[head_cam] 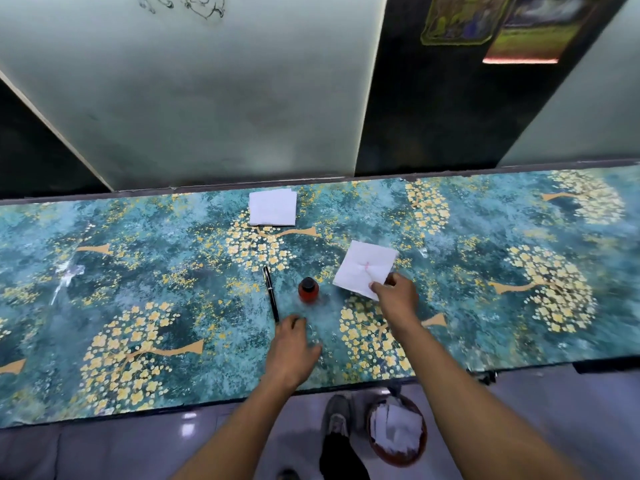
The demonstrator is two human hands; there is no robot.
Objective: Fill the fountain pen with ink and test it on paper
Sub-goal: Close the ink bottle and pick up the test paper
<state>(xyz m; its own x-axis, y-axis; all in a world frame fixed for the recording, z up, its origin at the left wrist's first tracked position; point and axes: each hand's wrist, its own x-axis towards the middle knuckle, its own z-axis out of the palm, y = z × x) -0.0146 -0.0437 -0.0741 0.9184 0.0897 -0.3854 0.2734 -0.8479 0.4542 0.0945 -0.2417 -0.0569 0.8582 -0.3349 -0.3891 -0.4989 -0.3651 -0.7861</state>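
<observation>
A black fountain pen (270, 293) lies capped on the patterned table, pointing away from me. Just right of it stands a small red ink bottle (308, 289) with a dark cap on. My left hand (291, 351) rests on the table just below the pen's near end, fingertips close to it, holding nothing. My right hand (394, 296) pinches the near corner of a white paper sheet (363, 266) that bears a small red ink mark. The sheet lies right of the bottle.
A stack of white paper (273, 206) lies near the table's far edge by the wall. The table (138, 271) has a teal cover with yellow blossoms. Below the front edge stands a brown bin (398, 433) of crumpled paper, beside my shoe (337, 415).
</observation>
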